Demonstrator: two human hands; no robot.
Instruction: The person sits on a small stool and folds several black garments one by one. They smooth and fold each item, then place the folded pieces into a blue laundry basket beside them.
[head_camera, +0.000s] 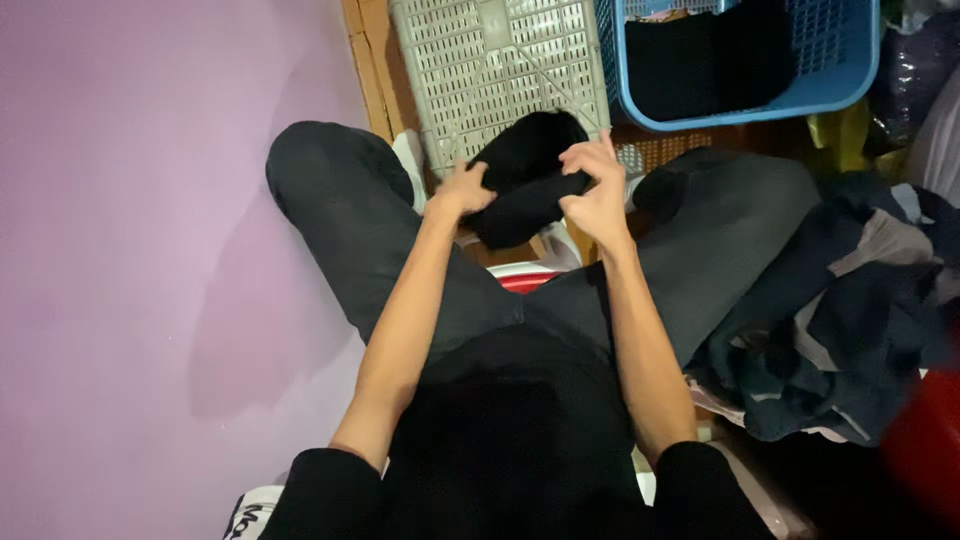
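Both hands grip a black garment (520, 180) bundled between them. The left hand (462, 190) pinches its near end; the right hand (597, 195) clasps the other, its long axis slanting up toward the grey basket (500, 60).

Matt black cloth garment (525, 180); perforated plastic baskets (500, 70).

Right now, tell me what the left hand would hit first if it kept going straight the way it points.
The left hand grips a black folded garment and points away from the body. Straight on, beyond the garment it already holds, it would probably meet the grey lattice basket first, though depth is hard to judge.
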